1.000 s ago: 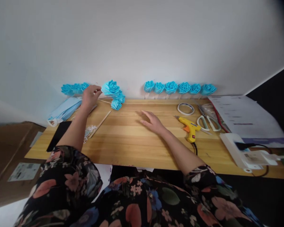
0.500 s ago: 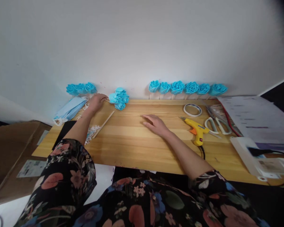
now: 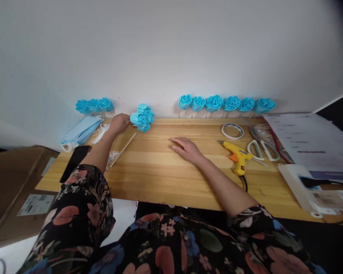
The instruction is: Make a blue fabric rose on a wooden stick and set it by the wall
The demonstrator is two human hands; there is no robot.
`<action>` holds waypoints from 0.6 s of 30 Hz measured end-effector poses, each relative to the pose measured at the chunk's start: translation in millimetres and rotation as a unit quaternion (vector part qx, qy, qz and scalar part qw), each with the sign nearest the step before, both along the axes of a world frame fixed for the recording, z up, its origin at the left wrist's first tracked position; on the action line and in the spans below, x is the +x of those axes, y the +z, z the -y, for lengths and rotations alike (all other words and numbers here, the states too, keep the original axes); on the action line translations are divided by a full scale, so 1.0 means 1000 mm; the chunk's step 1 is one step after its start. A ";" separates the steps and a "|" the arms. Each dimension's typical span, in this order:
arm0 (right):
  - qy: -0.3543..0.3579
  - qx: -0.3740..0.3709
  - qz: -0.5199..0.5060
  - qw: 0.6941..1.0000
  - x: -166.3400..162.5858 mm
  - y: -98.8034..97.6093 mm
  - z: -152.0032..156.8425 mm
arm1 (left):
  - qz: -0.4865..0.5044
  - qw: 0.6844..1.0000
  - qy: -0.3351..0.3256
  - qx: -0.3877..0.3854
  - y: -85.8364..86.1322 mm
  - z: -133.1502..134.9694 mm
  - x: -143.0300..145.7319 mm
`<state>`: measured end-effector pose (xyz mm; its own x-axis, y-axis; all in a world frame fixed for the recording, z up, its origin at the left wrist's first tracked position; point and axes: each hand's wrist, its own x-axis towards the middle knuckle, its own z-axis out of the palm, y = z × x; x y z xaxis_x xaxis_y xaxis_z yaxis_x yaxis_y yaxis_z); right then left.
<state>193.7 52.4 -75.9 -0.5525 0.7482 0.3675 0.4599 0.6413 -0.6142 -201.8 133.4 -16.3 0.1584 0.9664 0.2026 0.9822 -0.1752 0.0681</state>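
My left hand (image 3: 121, 122) is closed at the back left of the table, fingers together at the stem end of a bunch of blue paper-like flowers (image 3: 143, 118). The blooms point right, away from my fingers, and the stems are mostly hidden by the hand. My right hand (image 3: 186, 148) rests over the middle of the table, its fingers stretched out and holding nothing. A pair of thin wooden sticks (image 3: 123, 149) lies between my hands, closer to the left one, beside small white and blue scraps (image 3: 112, 158).
Blue flowers on sticks (image 3: 214, 103) lean on the wall at the right, and several more (image 3: 94, 105) at the left. Face masks (image 3: 82, 131) and a black phone (image 3: 74, 163) lie left. A tape roll (image 3: 232, 131), yellow glue gun (image 3: 238, 156), scissors (image 3: 263, 149) and papers (image 3: 305, 140) are right.
My left hand has shifted slightly right, closer to the flower heads, covering more of the stems. My right hand stays almost where it was. The view has tilted a little.
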 end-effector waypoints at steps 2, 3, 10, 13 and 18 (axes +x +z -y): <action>0.002 0.001 -0.001 1.000 0.000 0.000 0.000 | 0.000 1.000 -0.006 0.000 0.003 0.001 0.002; 0.001 0.001 -0.001 1.000 0.000 0.000 0.000 | -0.001 1.000 -0.009 -0.001 0.004 0.002 0.002; 0.001 -0.004 0.005 1.000 0.000 0.001 -0.001 | -0.044 0.999 -0.009 -0.019 0.008 0.006 0.006; 0.005 -0.006 0.003 1.000 0.000 0.002 -0.001 | -0.053 0.999 -0.006 -0.008 0.004 0.005 0.007; 0.002 -0.006 0.003 1.000 0.000 0.001 -0.001 | -0.022 0.999 -0.020 0.013 0.006 0.003 0.002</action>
